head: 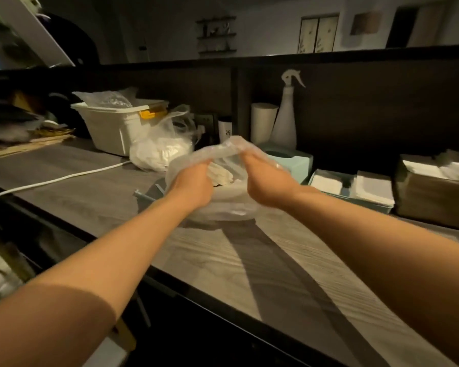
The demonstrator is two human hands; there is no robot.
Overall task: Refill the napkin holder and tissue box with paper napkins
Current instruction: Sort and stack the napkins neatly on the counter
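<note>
A clear plastic bag of white paper napkins (224,178) sits on the wooden counter (223,260) in the middle of the view. My left hand (194,181) grips the bag's top edge on the left. My right hand (268,178) grips the same edge on the right, the plastic bunched between them. Behind the bag stands a teal tissue box (292,160) with a round opening on top. To its right lies a teal napkin holder (350,186) with two stacks of white napkins in it.
A brown box of white napkins (435,186) stands far right. A second plastic bag of napkins (162,149), a white bin (117,123), a paper roll (263,123) and a spray bottle (286,112) line the back. A white cable (51,181) crosses the counter's left side.
</note>
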